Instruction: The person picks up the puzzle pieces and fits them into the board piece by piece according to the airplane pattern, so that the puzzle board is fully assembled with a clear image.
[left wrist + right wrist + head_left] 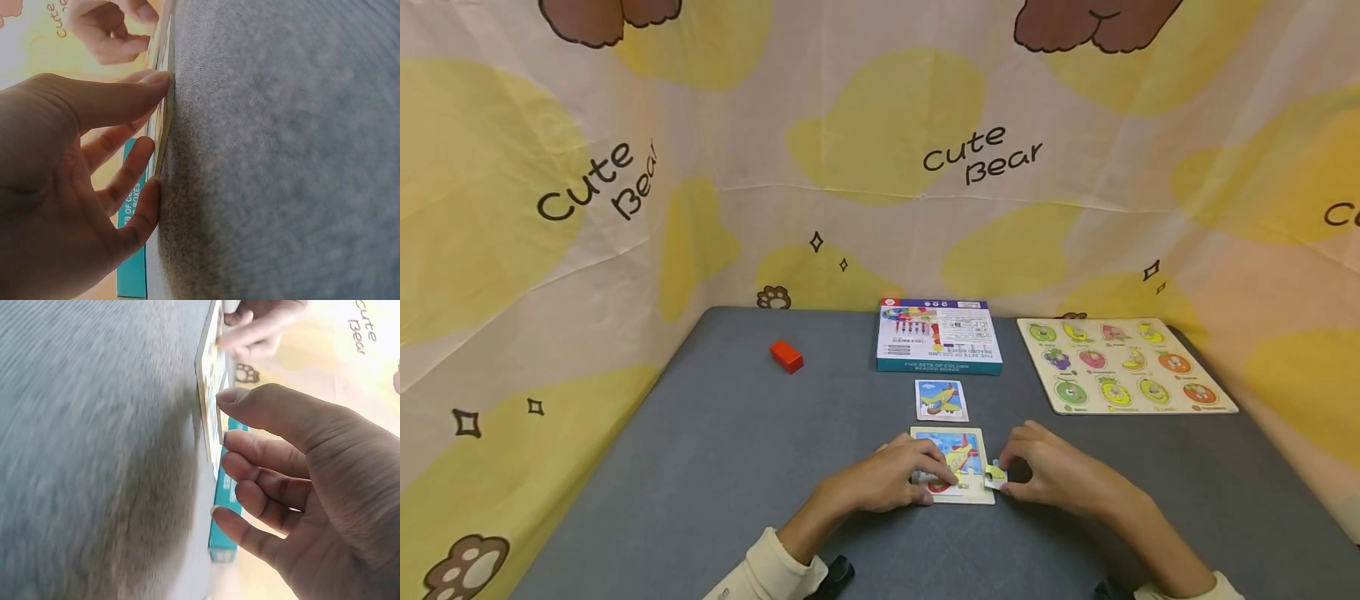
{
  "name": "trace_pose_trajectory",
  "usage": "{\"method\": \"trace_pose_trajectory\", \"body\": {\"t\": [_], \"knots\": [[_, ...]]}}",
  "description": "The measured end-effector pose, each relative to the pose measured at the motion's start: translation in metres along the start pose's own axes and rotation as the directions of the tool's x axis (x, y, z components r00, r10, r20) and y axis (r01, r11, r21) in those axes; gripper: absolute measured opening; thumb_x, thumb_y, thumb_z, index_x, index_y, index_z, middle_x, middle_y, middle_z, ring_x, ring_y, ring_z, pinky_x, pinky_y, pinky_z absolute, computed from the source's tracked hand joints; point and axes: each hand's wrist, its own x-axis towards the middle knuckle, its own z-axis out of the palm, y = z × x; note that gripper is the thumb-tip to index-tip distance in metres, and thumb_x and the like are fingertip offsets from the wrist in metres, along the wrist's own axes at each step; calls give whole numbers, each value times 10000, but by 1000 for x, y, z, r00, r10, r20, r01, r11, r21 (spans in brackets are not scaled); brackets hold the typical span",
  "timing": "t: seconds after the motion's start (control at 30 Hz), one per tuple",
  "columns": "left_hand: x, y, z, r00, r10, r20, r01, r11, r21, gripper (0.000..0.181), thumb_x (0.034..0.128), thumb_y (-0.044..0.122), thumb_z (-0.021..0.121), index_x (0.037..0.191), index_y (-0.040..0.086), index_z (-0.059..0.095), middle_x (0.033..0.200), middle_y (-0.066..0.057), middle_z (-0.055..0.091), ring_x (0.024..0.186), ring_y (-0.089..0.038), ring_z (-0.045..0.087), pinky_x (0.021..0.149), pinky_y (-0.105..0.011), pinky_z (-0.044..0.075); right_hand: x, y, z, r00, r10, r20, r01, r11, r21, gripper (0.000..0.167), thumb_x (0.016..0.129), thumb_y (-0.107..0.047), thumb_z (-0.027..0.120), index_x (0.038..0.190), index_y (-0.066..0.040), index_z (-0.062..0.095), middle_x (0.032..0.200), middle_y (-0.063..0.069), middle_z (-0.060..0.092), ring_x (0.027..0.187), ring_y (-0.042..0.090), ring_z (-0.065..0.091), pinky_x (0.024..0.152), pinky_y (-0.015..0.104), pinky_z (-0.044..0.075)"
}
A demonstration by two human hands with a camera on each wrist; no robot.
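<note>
A small wooden jigsaw puzzle board (970, 493) with an airplane picture lies near the table's front. My left hand (898, 475) holds it at its near left side, thumb by the near edge and a forefinger over the picture. In the left wrist view the left hand's thumb and fingers (147, 159) touch the board's edge. My right hand (1060, 471) pinches a yellow and white jigsaw piece (995, 475) between thumb and fingers at the board's right edge. The right wrist view shows that piece edge-on (220, 419). Behind the board lies an airplane picture card (942, 401).
Toward the back lies a flat teal and white box (938, 337). A fruit picture board (1127, 367) lies at the right. On the left is a red block (787, 357). A patterned cloth (880, 167) hangs around the grey table (715, 467).
</note>
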Motion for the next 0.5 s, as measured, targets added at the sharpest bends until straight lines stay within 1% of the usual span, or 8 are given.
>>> {"method": "trace_pose_trajectory", "body": {"t": [0.1, 0.27, 0.43, 0.5], "knots": [[0, -1, 0, 1000, 3, 6, -3, 1000, -9, 334, 973, 138, 762, 1276, 275, 788, 1255, 136, 655, 1158, -60, 464, 966, -305, 394, 6, -4, 2, 1000, -14, 14, 14, 1000, 8, 178, 860, -331, 881, 947, -222, 771, 962, -158, 597, 948, 62, 504, 831, 326, 509], [0, -3, 0, 1000, 30, 5, -30, 999, -15, 319, 983, 141, 749, 1281, 250, 786, 1265, 111, 659, 1154, -75, 471, 957, -330, 402, 12, -9, 6, 999, -41, 28, 41, 999, 18, 167, 861, -312, 878, 937, -214, 765, 951, -160, 577, 942, 54, 483, 832, 317, 497], [1, -2, 0, 1000, 15, 9, -15, 1000, -12, 333, 974, 135, 760, 1274, 274, 788, 1257, 133, 657, 1142, -53, 468, 958, -299, 393, 16, -11, 7, 998, -42, 50, 40, 999, 28, 161, 867, -309, 874, 946, -213, 771, 939, -161, 560, 943, 56, 469, 824, 313, 485], [5, -15, 7, 999, 49, -11, -49, 999, -7, 346, 966, 158, 769, 1274, 315, 782, 1251, 165, 647, 1134, -44, 467, 940, -298, 395, 17, -11, 8, 998, -40, 58, 38, 999, 28, 163, 873, -318, 869, 956, -212, 777, 934, -158, 557, 943, 57, 468, 823, 311, 481]]}}
